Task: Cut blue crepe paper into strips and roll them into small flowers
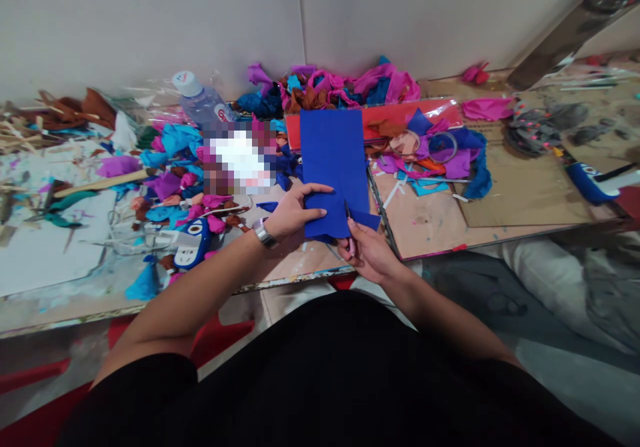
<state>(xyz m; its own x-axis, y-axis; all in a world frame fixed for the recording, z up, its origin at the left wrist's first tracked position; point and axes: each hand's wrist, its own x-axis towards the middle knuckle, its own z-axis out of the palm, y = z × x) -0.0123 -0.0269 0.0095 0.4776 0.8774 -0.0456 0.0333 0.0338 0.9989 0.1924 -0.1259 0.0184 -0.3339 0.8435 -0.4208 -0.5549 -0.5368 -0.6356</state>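
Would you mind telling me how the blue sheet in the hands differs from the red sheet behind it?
The blue sheet is held up by the left hand, while the red sheet lies flat on the table. The blue sheet is bare and being cut with scissors in the right hand; the red sheet is partly covered by fabric scraps and looks glossy. Both are flat and rectangular.

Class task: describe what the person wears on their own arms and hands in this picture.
Both forearms are bare, no gloves. The left hand has a silver metal-link wristwatch at the wrist. The right hand shows no watch or ring. Short black sleeves cover the upper arms.
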